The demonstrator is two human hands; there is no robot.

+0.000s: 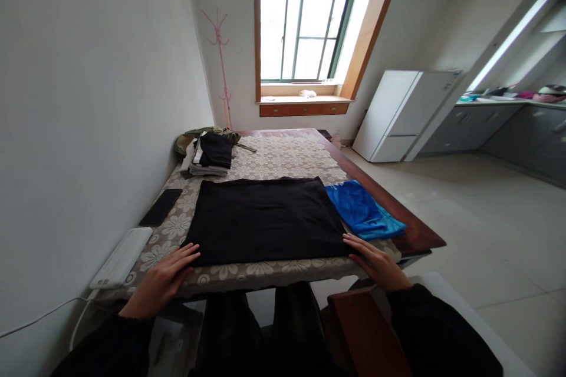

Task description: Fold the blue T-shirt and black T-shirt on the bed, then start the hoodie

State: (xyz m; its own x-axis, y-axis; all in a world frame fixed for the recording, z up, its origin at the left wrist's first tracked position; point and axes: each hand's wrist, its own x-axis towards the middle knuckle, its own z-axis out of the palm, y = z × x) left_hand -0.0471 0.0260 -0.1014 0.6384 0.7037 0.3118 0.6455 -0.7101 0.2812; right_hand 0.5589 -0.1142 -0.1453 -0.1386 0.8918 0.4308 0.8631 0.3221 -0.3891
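A black cloth (265,221) lies flat mid-frame on the table (420,235), already folded into a rectangle. The left hand (163,280) and right hand (375,262) rest open-palmed on its near corners, gripping nothing. A folded pile (212,156) sits upper left; the blue garment (362,209) at right looks still unfolded.

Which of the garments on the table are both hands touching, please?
The black cloth, spread flat in front; left hand and right hand rest at its near corners. The blue garment and stack lie untouched.
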